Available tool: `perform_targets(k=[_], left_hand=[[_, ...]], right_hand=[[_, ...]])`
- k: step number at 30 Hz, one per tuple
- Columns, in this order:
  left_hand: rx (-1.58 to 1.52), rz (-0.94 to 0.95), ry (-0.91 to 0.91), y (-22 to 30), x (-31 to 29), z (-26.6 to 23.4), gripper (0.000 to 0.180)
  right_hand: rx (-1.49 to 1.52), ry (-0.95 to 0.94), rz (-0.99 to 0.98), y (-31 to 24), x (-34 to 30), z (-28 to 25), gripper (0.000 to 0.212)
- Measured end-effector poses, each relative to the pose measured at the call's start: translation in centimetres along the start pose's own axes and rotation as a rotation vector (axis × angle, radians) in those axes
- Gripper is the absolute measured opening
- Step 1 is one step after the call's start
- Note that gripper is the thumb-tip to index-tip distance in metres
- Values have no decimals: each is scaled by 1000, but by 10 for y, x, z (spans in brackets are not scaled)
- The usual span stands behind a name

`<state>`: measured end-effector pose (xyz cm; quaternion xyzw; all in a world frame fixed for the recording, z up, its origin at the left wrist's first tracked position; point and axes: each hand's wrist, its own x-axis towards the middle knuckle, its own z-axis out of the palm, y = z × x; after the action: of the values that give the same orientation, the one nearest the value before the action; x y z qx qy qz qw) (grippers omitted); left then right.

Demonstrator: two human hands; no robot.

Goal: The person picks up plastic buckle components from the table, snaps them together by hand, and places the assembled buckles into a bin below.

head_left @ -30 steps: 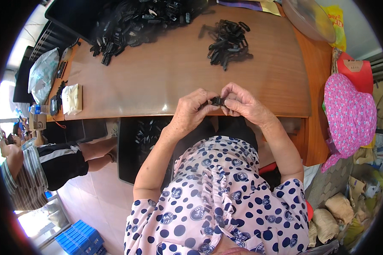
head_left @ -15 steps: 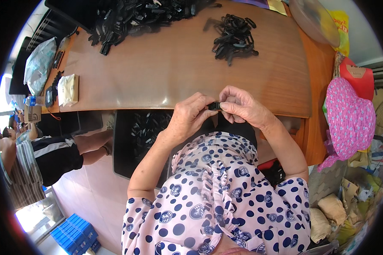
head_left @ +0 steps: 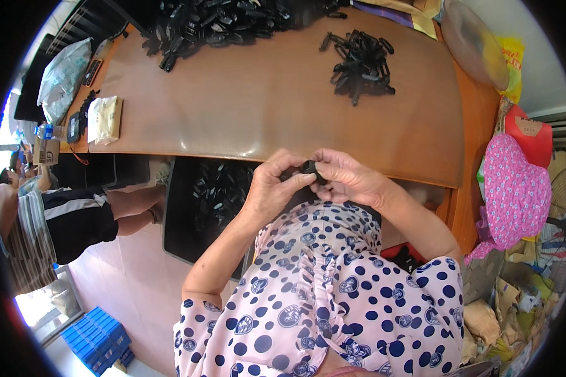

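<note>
A small black plastic piece (head_left: 309, 168) is pinched between both my hands, just off the table's near edge and above my lap. My left hand (head_left: 274, 181) grips it from the left, thumb and bent fingers closed on it. From the other side, the thumb and fingers of my right hand (head_left: 353, 178) close on it too. My fingers hide much of the piece, so its exact kind does not show. Beyond my hands, a small heap of similar black pieces (head_left: 361, 66) lies on the wooden table (head_left: 233, 113). A bigger pile of black pieces (head_left: 217, 28) spreads at the far left.
Below the table edge, left of my lap, stands a black bin (head_left: 181, 235) with more black pieces. A yellowish packet (head_left: 105, 120) and a plastic bag (head_left: 63, 81) sit at the table's left. A pink flowered hat (head_left: 517, 188) hangs right. Another person's legs (head_left: 135, 210) are at left.
My hands have drawn closer together around the black piece, which now looks turned and more covered by my fingers. The whole view has shifted slightly.
</note>
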<state>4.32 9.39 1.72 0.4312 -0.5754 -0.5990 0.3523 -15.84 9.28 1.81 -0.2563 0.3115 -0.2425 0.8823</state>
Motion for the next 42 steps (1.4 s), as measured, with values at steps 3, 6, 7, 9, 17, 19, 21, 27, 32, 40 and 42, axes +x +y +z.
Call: perform_targets(k=[3,6,7,9,17,19,21,27,32,40,42], left_hand=[[-220,-26,81,-5,-1,-8,19],[-447,-66,47,-20,-12,-17,20],[-594,-92,34,-25,-14,-17,19],[-675,-95,37,-24,-18,-19,19],[-532,-170,229,-28,-41,-32,49],[-602,-166,255,-39,-46,-37,46],[-622,-197,312,-43,-49,-39,47],[-530,-214,282,-40,-33,-41,50],[-254,-86,337,-49,-34,-45,31],[-93,-267,352,-27,-57,-43,22],[-110,-291,335,-30,-62,-41,20]], right_hand=[[-174,-7,-42,2,13,4,45],[-153,-266,28,8,25,9,54],[-154,-265,24,11,30,10,54],[-167,-294,-15,16,39,15,51],[-266,-138,-117,49,79,37,39],[-324,-124,-127,60,90,36,41],[-313,-112,-44,58,94,40,42],[-356,-43,-247,56,98,28,39],[-483,-19,-276,43,87,21,30],[-960,90,-457,40,78,23,28],[-1194,108,-565,41,73,26,29]])
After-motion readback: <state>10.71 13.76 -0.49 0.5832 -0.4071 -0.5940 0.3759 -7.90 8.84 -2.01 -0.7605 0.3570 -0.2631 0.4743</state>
